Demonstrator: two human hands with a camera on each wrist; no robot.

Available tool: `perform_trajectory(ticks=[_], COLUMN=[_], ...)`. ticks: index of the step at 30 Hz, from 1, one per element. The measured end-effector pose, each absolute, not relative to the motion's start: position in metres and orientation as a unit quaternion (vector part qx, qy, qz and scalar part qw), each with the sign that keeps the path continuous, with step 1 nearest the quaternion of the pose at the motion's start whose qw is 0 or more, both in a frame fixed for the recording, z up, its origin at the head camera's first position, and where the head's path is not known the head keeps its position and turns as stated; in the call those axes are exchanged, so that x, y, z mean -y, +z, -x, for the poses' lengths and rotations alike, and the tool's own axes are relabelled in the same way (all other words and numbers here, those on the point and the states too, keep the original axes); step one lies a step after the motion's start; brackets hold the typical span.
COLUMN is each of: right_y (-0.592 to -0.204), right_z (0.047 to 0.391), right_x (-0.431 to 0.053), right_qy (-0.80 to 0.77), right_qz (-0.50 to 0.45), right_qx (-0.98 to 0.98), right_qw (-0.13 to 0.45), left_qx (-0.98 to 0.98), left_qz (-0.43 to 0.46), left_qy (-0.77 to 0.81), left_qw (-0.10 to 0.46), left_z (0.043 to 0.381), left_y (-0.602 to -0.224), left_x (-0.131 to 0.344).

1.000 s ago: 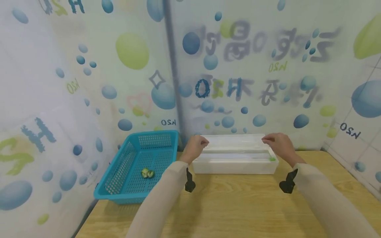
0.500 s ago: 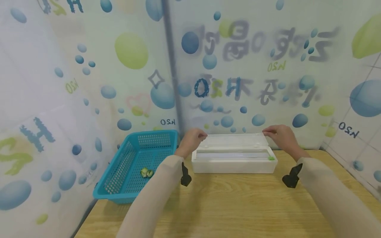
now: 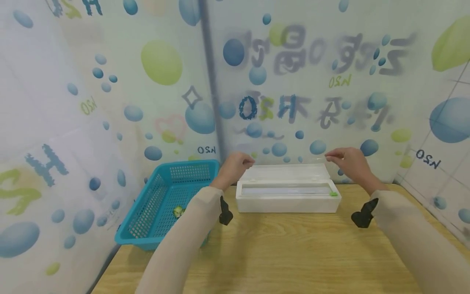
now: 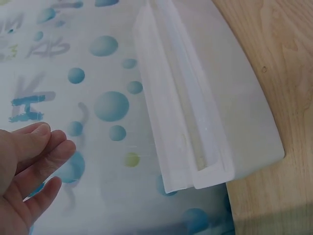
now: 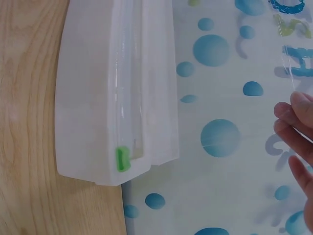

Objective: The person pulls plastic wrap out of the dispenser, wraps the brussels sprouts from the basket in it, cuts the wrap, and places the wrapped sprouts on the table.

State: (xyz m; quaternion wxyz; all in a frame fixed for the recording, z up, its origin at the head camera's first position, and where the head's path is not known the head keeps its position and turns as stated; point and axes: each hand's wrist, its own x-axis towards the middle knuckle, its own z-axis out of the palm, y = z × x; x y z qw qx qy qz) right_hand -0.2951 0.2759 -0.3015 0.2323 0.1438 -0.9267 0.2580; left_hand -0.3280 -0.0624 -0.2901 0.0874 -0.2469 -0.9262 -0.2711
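A white cling film box (image 3: 288, 205) stands at the back of the table with its lid (image 3: 284, 172) tipped back. Inside lies a pale roll (image 3: 286, 190), and a green slider (image 3: 333, 194) sits at the box's right end. Above the lid's left side, my left hand (image 3: 235, 167) pinches between thumb and forefinger. My right hand (image 3: 350, 165) pinches the clear cling film (image 5: 292, 68) above the lid's right side. The film between the hands is nearly invisible; a faint edge shows beside the right fingertips. Both hands are apart from the box.
Left of the box is a blue plastic basket (image 3: 125, 237) with small green vegetable pieces (image 3: 178, 210) in it, partly hidden by the left sleeve. A patterned curtain (image 3: 279, 81) hangs right behind the wooden table (image 3: 293, 253).
Both hands have risen from the lid's level to above it, with the film drawn up. The right hand has also shifted slightly right, the left slightly left. The box has stayed put.
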Motion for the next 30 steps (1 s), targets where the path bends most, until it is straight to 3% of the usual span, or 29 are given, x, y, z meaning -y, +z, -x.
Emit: perform_trajectory(ticks=[30], right_y=[-0.262], right_z=[0.279], right_x=[-0.276], right_qy=[0.213], right_qz=[-0.204], right_qx=[0.902], right_qw=[0.315], left_qx=[0.915], left_qz=[0.31], left_qy=[-0.234], left_qw=[0.108], left_z=[0.308], left_y=[-0.241], left_x=[0.072])
